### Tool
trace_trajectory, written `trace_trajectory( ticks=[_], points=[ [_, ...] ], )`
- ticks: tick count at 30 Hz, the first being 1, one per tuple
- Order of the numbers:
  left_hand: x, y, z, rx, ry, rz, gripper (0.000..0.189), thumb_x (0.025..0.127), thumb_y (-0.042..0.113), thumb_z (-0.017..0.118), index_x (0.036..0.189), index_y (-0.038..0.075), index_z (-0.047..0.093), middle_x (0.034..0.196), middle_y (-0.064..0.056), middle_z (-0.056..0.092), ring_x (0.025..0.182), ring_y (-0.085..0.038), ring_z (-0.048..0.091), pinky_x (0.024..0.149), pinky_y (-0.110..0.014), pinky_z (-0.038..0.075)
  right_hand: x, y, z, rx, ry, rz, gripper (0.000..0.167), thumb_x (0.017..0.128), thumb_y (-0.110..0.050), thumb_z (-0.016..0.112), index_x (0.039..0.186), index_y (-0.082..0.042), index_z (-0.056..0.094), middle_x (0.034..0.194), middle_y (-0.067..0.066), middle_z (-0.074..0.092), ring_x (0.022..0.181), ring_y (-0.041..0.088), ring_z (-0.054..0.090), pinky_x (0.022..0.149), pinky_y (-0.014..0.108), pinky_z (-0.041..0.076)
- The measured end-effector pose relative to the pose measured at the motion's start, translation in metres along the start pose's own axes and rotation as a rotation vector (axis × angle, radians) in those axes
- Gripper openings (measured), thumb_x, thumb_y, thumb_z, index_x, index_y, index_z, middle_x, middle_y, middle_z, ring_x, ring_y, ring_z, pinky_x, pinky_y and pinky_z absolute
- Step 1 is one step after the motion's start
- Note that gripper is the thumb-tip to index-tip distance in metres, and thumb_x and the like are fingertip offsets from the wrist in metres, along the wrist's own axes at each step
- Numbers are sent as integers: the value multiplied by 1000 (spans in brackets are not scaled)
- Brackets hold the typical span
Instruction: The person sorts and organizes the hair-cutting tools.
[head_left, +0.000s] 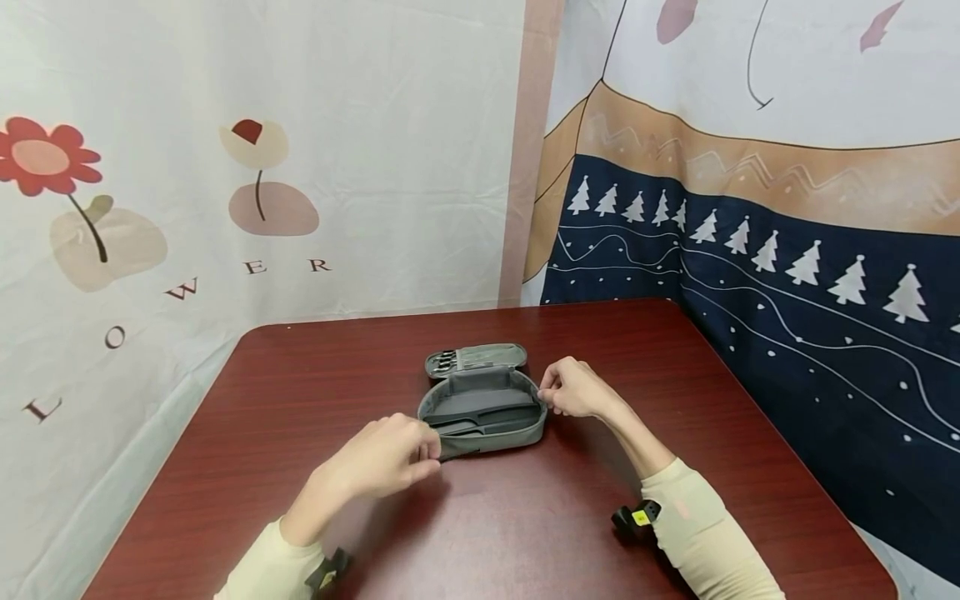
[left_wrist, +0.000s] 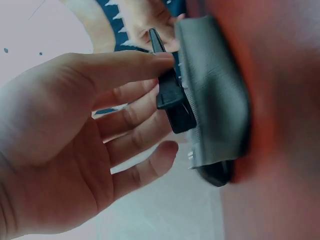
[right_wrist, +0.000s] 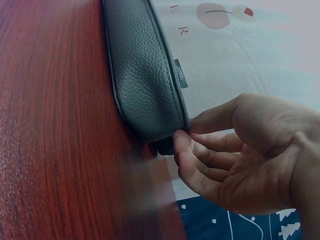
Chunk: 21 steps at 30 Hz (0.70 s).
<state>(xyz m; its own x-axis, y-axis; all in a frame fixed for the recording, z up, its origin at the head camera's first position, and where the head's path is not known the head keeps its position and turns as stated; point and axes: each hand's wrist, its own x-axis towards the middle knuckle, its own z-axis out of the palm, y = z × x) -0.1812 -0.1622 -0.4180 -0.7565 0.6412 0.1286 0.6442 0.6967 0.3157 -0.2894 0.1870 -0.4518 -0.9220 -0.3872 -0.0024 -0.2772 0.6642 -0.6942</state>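
A grey zippered case (head_left: 491,442) with a pebbled surface lies unfolded on the table. Its lid (head_left: 491,357) is flipped back, showing several small slim tools in a holder. Dark elongated items (head_left: 487,419) lie inside the main compartment. At the case's left front corner, my left hand (head_left: 393,454) pinches a slim black clip-like thing (left_wrist: 170,92) between thumb and fingers, against the zippered rim; its exact kind is unclear. My right hand (head_left: 576,389) pinches the rim at the right end of the case, thumb and fingertips on the zipper edge (right_wrist: 184,112).
The case rests on a dark red wooden table (head_left: 315,367). Behind it hangs a pale printed curtain (head_left: 405,150), and a navy curtain with white trees (head_left: 795,308) hangs along the right side.
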Motion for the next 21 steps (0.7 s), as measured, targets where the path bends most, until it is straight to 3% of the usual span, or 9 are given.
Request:
trace_trajectory(
  ticks=[4,9,14,21],
  points=[
    [12,-9,-10,-76,63,47,14,100,15,84,91,23,76,79,17,71,73,7,61,69,-22,56,1,0,0,0,-1,-2,12,103,-7,77,91,-5,79,73,9,75,63,22,74,56,29,60],
    [29,-18,-18,-192,121,50,9,101,14,82,96,20,78,83,13,73,76,4,64,73,-25,61,1,1,0,1,-2,2,12,103,-7,76,91,-5,79,73,9,75,63,23,75,56,29,60],
    [44,-20,-26,-283,191,33,8,101,13,83,97,19,78,85,10,74,77,-1,65,73,-25,59,1,0,0,-2,-2,3,12,103,-7,76,91,-5,79,73,8,75,64,22,74,57,29,60],
    [63,-17,-30,-435,226,40,4,104,19,82,102,16,81,86,7,76,78,-6,69,75,-27,59,1,0,0,0,-1,0,12,102,-6,76,91,-5,79,75,11,76,63,23,75,57,29,60]
  ],
)
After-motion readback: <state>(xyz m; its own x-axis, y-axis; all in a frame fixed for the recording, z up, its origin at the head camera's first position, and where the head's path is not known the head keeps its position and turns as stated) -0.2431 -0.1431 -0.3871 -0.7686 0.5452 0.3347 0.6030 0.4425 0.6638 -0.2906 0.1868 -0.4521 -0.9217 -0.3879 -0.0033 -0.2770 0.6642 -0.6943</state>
